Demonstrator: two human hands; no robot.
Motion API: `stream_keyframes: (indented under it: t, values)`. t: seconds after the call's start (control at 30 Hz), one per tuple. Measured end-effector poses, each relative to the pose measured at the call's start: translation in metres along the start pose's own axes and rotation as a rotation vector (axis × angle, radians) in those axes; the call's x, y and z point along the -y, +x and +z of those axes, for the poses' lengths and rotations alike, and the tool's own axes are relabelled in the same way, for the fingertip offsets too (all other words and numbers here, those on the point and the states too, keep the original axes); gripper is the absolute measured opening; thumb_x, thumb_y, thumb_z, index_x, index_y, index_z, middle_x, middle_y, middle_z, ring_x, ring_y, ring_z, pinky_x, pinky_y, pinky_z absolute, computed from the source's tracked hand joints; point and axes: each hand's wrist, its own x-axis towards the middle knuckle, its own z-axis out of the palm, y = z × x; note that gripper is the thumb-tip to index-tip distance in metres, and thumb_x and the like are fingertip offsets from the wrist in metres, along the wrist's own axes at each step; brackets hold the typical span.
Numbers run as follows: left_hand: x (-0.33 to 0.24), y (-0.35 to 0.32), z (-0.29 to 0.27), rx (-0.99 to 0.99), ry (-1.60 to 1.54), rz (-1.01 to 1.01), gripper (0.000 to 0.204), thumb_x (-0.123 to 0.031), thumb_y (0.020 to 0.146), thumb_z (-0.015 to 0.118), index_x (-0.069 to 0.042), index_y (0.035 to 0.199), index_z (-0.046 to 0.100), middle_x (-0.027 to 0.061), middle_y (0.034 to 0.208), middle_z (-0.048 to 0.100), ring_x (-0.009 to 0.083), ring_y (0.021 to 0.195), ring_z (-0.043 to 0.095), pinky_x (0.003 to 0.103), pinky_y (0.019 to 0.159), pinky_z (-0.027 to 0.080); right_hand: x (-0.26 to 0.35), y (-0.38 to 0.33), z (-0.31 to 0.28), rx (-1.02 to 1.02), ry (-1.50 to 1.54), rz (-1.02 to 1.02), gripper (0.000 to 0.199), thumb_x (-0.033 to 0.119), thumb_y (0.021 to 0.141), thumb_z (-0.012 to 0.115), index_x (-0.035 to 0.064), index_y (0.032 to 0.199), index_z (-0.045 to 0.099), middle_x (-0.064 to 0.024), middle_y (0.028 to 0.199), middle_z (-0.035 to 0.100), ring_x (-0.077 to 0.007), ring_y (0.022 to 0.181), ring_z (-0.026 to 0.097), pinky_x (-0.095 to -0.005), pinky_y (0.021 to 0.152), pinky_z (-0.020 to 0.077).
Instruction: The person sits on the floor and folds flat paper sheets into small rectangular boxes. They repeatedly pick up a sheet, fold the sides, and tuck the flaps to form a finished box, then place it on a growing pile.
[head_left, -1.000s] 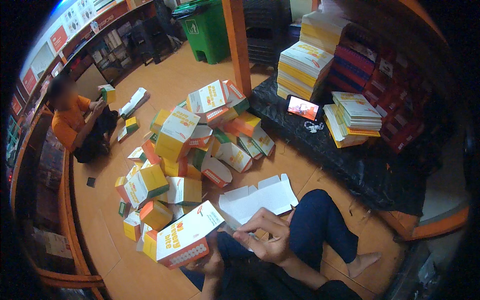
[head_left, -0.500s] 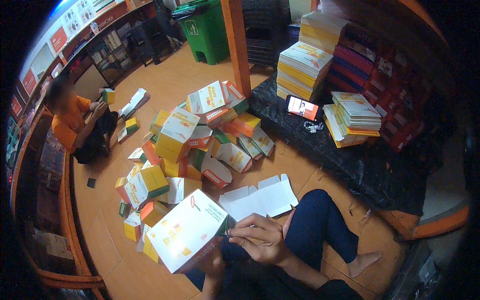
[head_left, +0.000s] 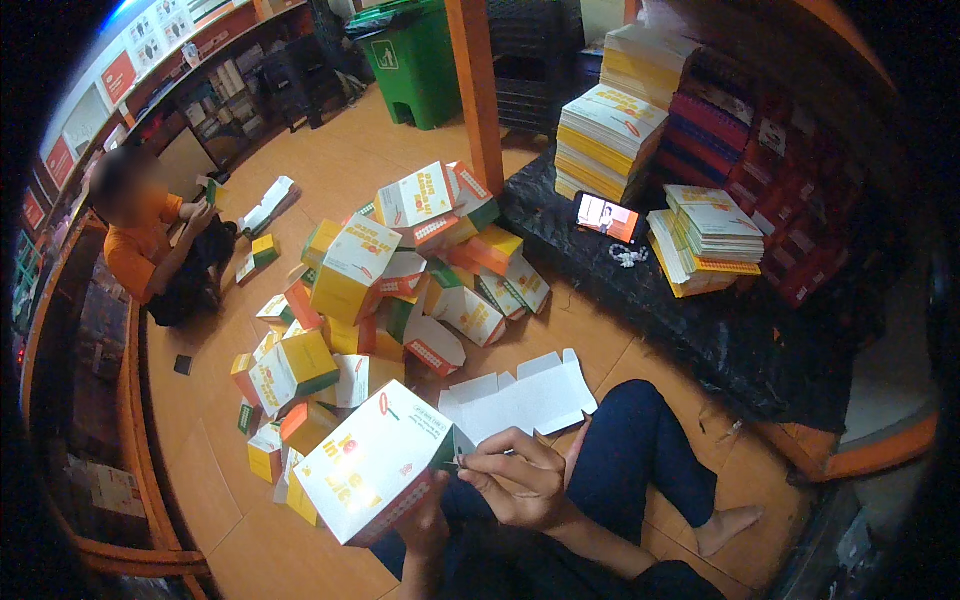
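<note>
A white carton box (head_left: 365,465) with yellow lettering and a red-and-green drawing is tilted in front of me. My left hand (head_left: 425,525) holds it from below and from the side, most of its fingers hidden behind the box. At the box's right end, where a dark green flap (head_left: 446,452) shows, my right hand (head_left: 518,475) has its fingers bent and pinched at the flap's edge. Just beyond my right hand, an unfolded flat carton (head_left: 530,395) lies on the floor, its plain white inside facing up.
Folded boxes (head_left: 355,262) in white, yellow, orange and green form a heap ahead. On a black-covered platform (head_left: 560,225) stand carton stacks (head_left: 612,135) and a phone (head_left: 605,216). A person in orange (head_left: 140,240) sits far left holding a carton. An orange post (head_left: 473,95) rises behind the heap.
The box in my left hand has tipped slightly, and my right fingers have shifted a little at its flap. The other person's carton has turned and appears narrower.
</note>
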Motion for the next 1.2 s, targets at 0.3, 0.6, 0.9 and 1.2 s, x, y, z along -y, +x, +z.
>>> stream_keyframes:
  t: [0.3, 0.6, 0.9, 1.2]
  values:
    - [-0.002, -0.003, -0.003, -0.024, -0.506, -0.250, 0.013, -0.011, 0.091, 0.071, -0.007, 0.103, 0.075, 0.0142, 0.101, 0.070, 0.0338, 0.097, 0.067, 0.046, 0.086, 0.052, -0.006, -0.003, -0.001, 0.198, -0.045, -0.085, 0.034, -0.001, 0.077, 0.074, 0.0041, 0.111, 0.071, -0.0109, 0.100, 0.065, -0.0258, 0.087, 0.068, -0.0362, 0.073, 0.0565]
    - [-0.012, -0.005, 0.007, 0.027, -0.516, -0.182, 0.016, -0.010, 0.092, 0.070, -0.006, 0.107, 0.071, 0.0125, 0.103, 0.069, 0.0309, 0.099, 0.066, 0.043, 0.087, 0.052, -0.020, -0.014, 0.027, 0.361, -0.141, -0.022, 0.068, -0.003, 0.085, 0.059, 0.0061, 0.149, 0.038, -0.0274, 0.148, 0.046, -0.0433, 0.126, 0.057, -0.0462, 0.099, 0.0532]
    - [-0.005, 0.001, 0.000, -0.023, -0.537, -0.254, 0.018, -0.010, 0.093, 0.069, -0.004, 0.110, 0.068, 0.0107, 0.105, 0.067, 0.0280, 0.100, 0.064, 0.041, 0.088, 0.052, -0.024, -0.008, 0.004, 0.248, 0.301, 0.290, 0.055, 0.006, 0.096, 0.064, 0.0069, 0.146, 0.041, -0.0211, 0.114, 0.071, -0.0273, 0.106, 0.072, -0.0385, 0.089, 0.0573]
    - [-0.006, 0.002, -0.007, -0.107, -0.557, -0.381, 0.021, -0.010, 0.094, 0.068, -0.003, 0.113, 0.064, 0.0090, 0.107, 0.065, 0.0251, 0.102, 0.063, 0.038, 0.089, 0.052, -0.010, -0.003, 0.009, 0.010, -0.028, 0.138, 0.017, 0.005, 0.091, 0.069, -0.0015, 0.107, 0.069, -0.0162, 0.094, 0.073, -0.0233, 0.083, 0.075, -0.0331, 0.068, 0.0571]
